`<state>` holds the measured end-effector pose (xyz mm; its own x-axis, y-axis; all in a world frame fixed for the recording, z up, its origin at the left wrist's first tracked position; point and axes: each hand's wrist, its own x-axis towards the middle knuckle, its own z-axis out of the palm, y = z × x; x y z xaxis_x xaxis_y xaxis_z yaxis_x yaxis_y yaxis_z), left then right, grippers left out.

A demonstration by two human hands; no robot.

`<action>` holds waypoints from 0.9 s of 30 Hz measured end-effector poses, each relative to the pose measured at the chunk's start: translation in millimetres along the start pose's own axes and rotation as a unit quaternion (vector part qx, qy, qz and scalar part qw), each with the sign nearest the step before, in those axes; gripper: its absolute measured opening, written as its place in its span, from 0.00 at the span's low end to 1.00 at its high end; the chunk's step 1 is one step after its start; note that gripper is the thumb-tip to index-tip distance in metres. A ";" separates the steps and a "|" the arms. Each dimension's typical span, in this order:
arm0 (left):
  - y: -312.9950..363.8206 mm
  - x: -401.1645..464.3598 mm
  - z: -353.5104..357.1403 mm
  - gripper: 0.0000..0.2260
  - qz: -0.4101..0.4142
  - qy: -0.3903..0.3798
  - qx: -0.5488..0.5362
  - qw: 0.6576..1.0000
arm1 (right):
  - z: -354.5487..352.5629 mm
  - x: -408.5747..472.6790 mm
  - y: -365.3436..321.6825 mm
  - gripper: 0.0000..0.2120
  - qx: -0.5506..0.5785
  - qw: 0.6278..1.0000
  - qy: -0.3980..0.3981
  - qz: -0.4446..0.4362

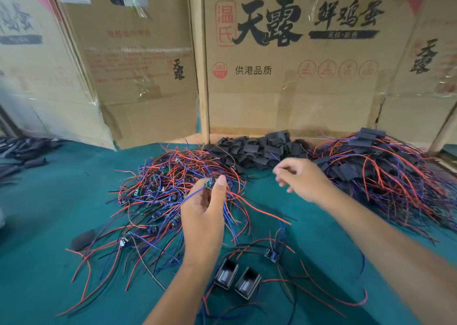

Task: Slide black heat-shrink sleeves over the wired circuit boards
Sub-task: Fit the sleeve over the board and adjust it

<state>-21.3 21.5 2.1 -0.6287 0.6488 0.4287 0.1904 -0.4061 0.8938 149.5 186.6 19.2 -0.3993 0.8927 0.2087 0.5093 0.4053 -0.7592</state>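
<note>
Left hand (202, 216) pinches a small green wired circuit board (209, 183).
Right hand (300, 177), loosely curled, holds nothing; flat black heat-shrink sleeves (262, 149) lie at its eleven o'clock.

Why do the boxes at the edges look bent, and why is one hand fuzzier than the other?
In the head view, the wide-angle lens bows the cardboard boxes near the frame edges; the right hand is smeared by motion blur, while the left hand, pinching a green circuit board, is sharper; lighting is soft and even, with glare only on the boxes' tape.
</note>
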 end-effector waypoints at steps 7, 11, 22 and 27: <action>-8.5 -1.8 1.7 0.29 -0.033 0.005 -0.044 0.998 | 67.5 108.1 -3.0 0.13 -0.228 0.969 -0.086 -0.039; -16.5 -1.0 6.3 0.22 -0.144 0.016 -0.136 0.980 | 85.3 128.9 -0.3 0.20 -0.316 0.922 -0.186 -0.129; -25.0 -4.5 13.2 0.27 -0.189 -0.044 -0.212 0.958 | 57.7 112.3 13.4 0.09 -0.314 0.939 -0.085 -0.114; -15.5 -7.4 12.4 0.14 -0.198 -0.110 -0.251 0.941 | 13.2 53.2 -2.8 0.05 -0.126 0.989 0.062 -0.045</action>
<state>-10.3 31.0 -13.3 -0.3929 0.9086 0.1416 -0.4411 -0.3213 0.8380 116.7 230.4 24.3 -0.3623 0.8622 0.3542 0.6569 0.5058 -0.5592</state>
